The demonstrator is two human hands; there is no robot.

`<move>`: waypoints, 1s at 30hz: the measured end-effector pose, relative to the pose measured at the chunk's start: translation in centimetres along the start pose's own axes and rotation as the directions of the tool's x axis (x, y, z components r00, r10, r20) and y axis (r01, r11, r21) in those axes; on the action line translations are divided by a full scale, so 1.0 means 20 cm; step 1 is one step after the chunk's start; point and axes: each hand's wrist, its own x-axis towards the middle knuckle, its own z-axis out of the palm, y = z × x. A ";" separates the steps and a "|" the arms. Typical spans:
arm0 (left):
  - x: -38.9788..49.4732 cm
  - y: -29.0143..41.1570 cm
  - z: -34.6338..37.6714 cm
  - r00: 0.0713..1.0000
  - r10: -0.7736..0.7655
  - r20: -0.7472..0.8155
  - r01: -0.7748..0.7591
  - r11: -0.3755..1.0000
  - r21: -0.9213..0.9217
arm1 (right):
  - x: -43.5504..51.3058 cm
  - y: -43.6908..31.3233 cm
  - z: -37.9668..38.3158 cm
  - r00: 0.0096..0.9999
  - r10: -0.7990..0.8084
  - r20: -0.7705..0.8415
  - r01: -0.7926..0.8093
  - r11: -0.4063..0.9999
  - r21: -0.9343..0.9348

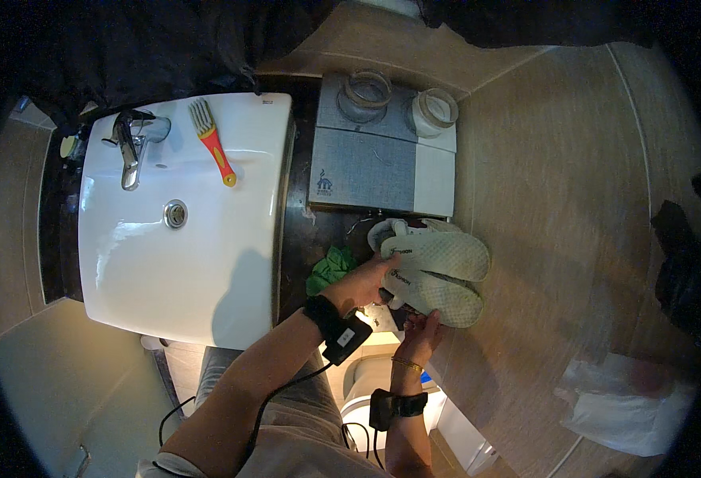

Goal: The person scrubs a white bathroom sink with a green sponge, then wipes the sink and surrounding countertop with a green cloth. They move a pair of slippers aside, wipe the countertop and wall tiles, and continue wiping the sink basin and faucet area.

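Note:
Two pale shoe insoles [437,257] with textured faces and dark lettering lie side by side, one above the other in the view. My left hand [365,284] holds them at their lettered ends, its thumb near the upper one. At the lower edge of the second insole [440,299], the fingers and thumb of my right hand [423,334] pinch the rim. Under and behind the insoles, a white shoe [386,230] shows in part; the insoles cover most of it. A crumpled green cloth or bag [330,270] sits just left of my left hand.
A white washbasin [147,281] with a chrome faucet [129,149] stands at left. On its ledge lies a red-and-yellow-handled brush [213,143]. A grey-and-white box [362,167] bears two glass jars [367,95]. The tiled wall [553,197] rises at right, near a white plastic bag [625,406].

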 end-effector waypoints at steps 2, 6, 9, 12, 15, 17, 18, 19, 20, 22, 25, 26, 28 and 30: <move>-0.01 0.04 0.01 0.995 -0.092 -0.043 0.090 0.995 -0.052 | -0.01 -0.01 0.01 1.000 0.008 -0.004 -0.008 1.000 -0.009; -0.04 0.11 -0.01 0.979 -0.203 0.008 0.203 0.979 -0.019 | 0.00 0.00 -0.02 0.999 0.020 0.025 -0.019 0.999 -0.042; 0.00 0.04 -0.04 0.991 -0.111 0.079 0.113 0.993 -0.020 | 0.02 0.01 -0.04 0.999 0.002 0.050 0.000 0.999 -0.044; -0.12 0.10 0.12 0.995 0.018 0.103 -0.018 1.000 0.005 | 0.02 0.02 -0.05 1.000 -0.016 0.007 0.016 0.999 -0.034; 0.01 0.02 -0.01 0.996 -0.089 -0.004 0.089 0.994 -0.061 | 0.00 0.05 -0.06 1.000 0.006 -0.009 -0.007 1.000 -0.021; 0.00 0.00 -0.02 0.996 -0.061 -0.067 0.058 0.998 -0.035 | -0.01 0.07 -0.08 1.000 -0.011 0.004 0.011 1.000 -0.019; -0.03 0.01 0.01 0.998 -0.041 -0.038 0.040 0.999 -0.036 | -0.03 0.07 -0.08 0.999 -0.043 0.023 0.044 0.999 -0.026; -0.07 0.02 0.03 1.000 -0.021 -0.010 0.021 0.999 -0.040 | -0.05 0.07 -0.08 0.996 -0.074 0.044 0.076 0.997 -0.033; -0.12 0.03 0.05 1.000 0.001 0.017 0.000 0.999 -0.045 | -0.08 0.06 -0.08 0.993 -0.105 0.062 0.106 0.994 -0.024; -0.21 0.05 0.09 1.000 0.030 -0.009 -0.030 0.999 -0.044 | -0.17 0.01 -0.02 0.980 -0.171 0.104 0.172 0.985 -0.001; -0.44 0.16 0.22 0.995 0.072 0.072 -0.066 0.994 -0.085 | -0.37 -0.14 0.08 0.938 -0.300 0.176 0.307 0.952 -0.013; -0.54 0.21 0.28 0.989 0.077 0.124 -0.064 0.993 -0.103 | -0.43 -0.17 0.10 0.906 -0.359 0.224 0.361 0.932 0.035; -0.71 0.28 0.30 0.988 0.145 0.053 -0.137 0.981 -0.134 | -0.56 -0.22 0.15 0.889 -0.337 0.308 0.350 0.937 0.015; -0.90 0.35 0.31 0.982 0.180 -0.059 -0.188 0.968 -0.167 | -0.66 -0.20 0.20 0.843 -0.372 0.388 0.415 0.909 -0.032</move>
